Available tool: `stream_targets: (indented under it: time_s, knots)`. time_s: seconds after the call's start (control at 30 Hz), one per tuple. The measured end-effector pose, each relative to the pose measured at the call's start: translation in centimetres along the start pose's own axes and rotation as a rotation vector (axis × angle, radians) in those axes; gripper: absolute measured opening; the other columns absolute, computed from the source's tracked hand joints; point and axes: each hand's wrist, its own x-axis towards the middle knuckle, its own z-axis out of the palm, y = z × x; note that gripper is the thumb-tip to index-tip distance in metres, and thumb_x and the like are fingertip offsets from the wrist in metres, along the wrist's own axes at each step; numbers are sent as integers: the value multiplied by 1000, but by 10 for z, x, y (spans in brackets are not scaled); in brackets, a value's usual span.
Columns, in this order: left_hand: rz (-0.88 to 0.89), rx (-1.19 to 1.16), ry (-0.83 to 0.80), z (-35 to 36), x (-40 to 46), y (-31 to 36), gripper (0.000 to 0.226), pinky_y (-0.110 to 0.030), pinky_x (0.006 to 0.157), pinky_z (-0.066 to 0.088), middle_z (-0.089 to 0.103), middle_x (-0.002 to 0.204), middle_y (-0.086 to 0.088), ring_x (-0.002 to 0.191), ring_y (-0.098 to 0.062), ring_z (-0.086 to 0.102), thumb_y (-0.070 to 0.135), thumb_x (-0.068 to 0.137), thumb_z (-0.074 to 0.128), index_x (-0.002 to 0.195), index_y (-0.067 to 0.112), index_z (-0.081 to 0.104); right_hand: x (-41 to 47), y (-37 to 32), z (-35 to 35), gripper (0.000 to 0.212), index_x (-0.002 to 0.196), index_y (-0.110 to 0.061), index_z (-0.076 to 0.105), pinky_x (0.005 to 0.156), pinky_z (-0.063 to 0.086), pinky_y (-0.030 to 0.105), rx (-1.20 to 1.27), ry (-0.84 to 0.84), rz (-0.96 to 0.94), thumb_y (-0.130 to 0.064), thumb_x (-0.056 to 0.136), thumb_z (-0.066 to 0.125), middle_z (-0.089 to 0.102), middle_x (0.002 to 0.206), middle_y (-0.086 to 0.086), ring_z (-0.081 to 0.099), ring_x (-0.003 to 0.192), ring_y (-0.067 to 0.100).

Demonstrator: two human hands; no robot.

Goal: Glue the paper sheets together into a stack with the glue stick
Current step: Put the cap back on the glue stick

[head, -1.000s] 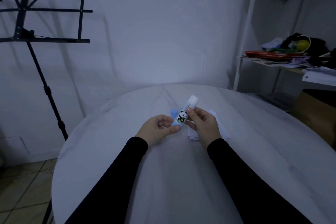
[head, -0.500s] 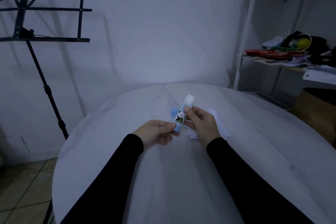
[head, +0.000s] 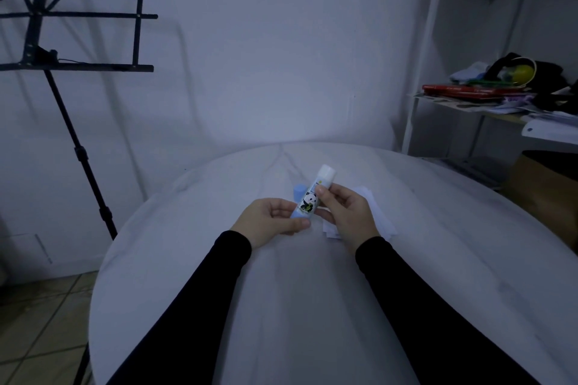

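- Two hands hold the glue stick (head: 312,197) above the table (head: 438,259); I see it tilted, white tip up and away from me.
- My right hand (head: 347,212) pinches its body, thumb over the panda label, fingers curled behind.
- My left hand (head: 269,219) pinches the blue base between thumb and fingertips.
- The blue cap (head: 298,190) stands on the table just behind the stick.
- The paper sheets (head: 380,222) lie on the table, partly hidden by my right hand.
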Motion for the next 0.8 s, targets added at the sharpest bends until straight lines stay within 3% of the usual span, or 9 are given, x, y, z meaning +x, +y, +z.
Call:
stream_targets:
  time_s: [0.1,0.23,0.37,0.53,0.67,0.8]
  knots:
    - [-18,-77,-75,-5,-1,0,16,-26,82,57,73,85,-10,75,-15,67,6,79,73,94,10,72,0,-2,1,18,101,1,67,74,57,26,-5,-12,-4,-12,89,62,71,99,18,70,87,27]
    - [-61,-168,-147,-9,-1,1,14,-21,73,57,71,81,-10,69,-14,68,5,81,66,94,5,71,2,0,1,15,97,0,67,80,58,33,-38,-21,2,-12,88,63,70,98,21,69,88,30]
    - [-59,-170,-125,-8,0,-1,16,-21,69,57,71,82,-9,68,-14,68,6,82,66,97,4,70,2,1,1,18,99,2,67,79,58,31,-28,-3,6,-12,88,64,70,97,21,70,87,28]
    - [34,-126,71,0,9,-7,17,-18,63,52,70,91,-7,74,-14,65,15,91,60,104,6,67,4,-6,-7,16,99,1,68,70,56,21,-27,91,-24,-9,88,64,70,87,10,68,77,15]
    - [84,173,342,2,31,-23,10,-20,69,47,67,87,-3,72,-12,60,17,91,61,98,14,68,6,-4,-14,22,104,6,66,67,56,19,-41,149,-23,-8,87,65,68,86,11,66,78,17]
    - [140,375,423,4,48,-25,18,-1,62,40,64,92,6,68,0,55,19,87,65,105,17,67,6,0,-15,21,102,5,67,66,55,18,-62,174,-11,-8,86,66,69,87,11,66,79,19]
